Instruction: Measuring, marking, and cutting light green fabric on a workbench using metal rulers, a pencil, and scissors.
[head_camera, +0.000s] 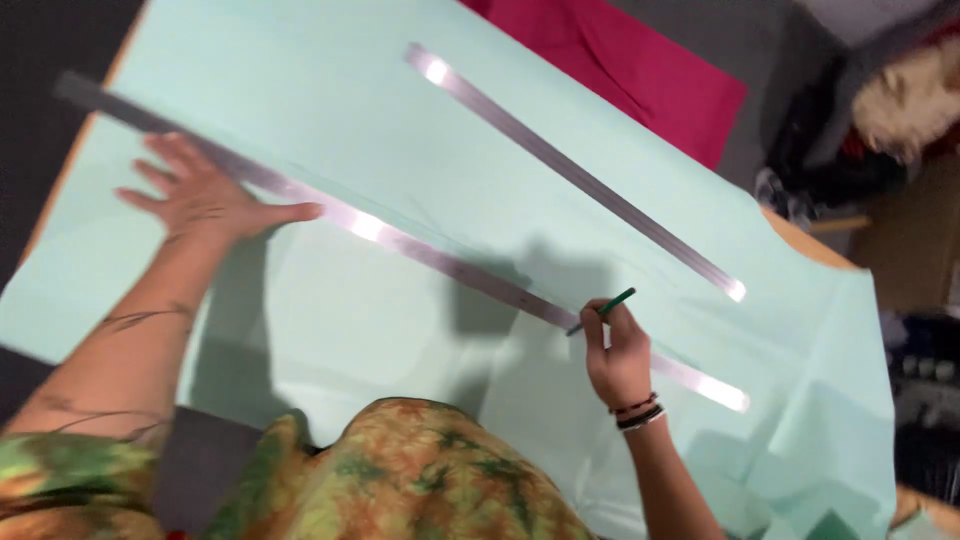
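Now right hand (618, 362) gripping pencil (602, 311), against ruler (400, 238)

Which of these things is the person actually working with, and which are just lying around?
In use:
- left hand, pressing flat on the long metal ruler
- right hand, holding a green pencil against that ruler's edge
- mint green fabric under both

Lying about:
- second metal ruler, untouched further up the fabric
- red cloth beyond the table
- dark clutter at the right
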